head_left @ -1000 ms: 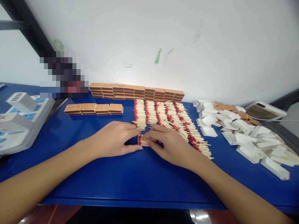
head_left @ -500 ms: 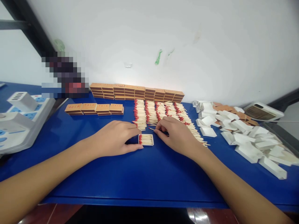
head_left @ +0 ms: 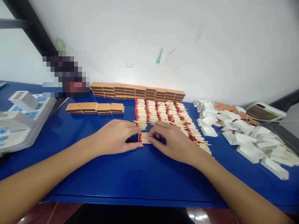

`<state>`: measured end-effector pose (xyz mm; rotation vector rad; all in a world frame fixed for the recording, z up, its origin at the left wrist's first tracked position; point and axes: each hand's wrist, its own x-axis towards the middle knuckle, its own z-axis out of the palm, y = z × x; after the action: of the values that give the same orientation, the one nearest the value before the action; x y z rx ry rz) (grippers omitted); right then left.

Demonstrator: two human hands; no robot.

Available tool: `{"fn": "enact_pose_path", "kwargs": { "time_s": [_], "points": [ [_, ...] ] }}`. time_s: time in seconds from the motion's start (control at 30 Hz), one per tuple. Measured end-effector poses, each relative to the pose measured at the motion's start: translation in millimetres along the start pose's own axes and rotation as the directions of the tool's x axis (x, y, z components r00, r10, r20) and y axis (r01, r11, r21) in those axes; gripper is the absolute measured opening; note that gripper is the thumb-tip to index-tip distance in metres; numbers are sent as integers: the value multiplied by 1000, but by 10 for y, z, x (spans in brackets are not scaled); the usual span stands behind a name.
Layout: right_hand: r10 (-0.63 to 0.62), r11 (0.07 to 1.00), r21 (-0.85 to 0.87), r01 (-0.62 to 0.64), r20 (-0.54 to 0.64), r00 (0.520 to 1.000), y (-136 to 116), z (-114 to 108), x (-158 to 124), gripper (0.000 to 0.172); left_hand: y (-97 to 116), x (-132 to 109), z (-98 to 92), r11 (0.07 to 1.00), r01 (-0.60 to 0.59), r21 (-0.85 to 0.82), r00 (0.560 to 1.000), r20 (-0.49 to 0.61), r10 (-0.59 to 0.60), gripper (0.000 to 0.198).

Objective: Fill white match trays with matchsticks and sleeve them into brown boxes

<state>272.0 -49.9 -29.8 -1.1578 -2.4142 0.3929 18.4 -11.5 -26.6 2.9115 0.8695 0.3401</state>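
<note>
A small white matchbox tray [head_left: 146, 143], partly filled with red-headed matches [head_left: 143, 137], lies on the blue table. My left hand [head_left: 118, 137] grips the tray's left end between thumb and fingers. Over the right end, my right hand [head_left: 171, 140] is closed in a pinch, its fingertips at the tray and covering that end. The match in this pinch hardly stands out from those in the tray. Just beyond both hands, rows of loose matches [head_left: 153, 115] spread toward the right, partly under my right hand.
Filled-looking matchboxes [head_left: 130, 91] are stacked along the wall, with a shorter row [head_left: 97, 108] in front. White empty trays [head_left: 249, 146] and brown sleeves [head_left: 225, 108] heap at right, beside a phone-like device [head_left: 266, 111]. A power strip [head_left: 35, 124] sits at left.
My right hand has moved left and slightly down with a match, from beside the tray to over its right end. My left hand keeps its hold on the tray.
</note>
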Motion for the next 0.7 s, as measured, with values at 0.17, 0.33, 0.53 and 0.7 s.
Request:
{"fn": "enact_pose_path", "kwargs": {
  "time_s": [0.17,0.33,0.53,0.7],
  "points": [
    [84,994,-64,-94,-144,986,166,-45,21,16,52,-6,-9,997,-62,-44,997,-46,60,35],
    [29,966,-252,-64,-140,990,320,-9,59,8,55,2,-20,998,-40,-40,999,24,41,34],
    [20,960,-276,-55,-126,992,318,29,94,9,29,23,-31,995,-15,-102,1000,5,16,31],
    [29,961,-269,-61,-122,992,304,36,117,11,32,42,-56,990,50,-132,997,69,-41,27]
  ]
}}
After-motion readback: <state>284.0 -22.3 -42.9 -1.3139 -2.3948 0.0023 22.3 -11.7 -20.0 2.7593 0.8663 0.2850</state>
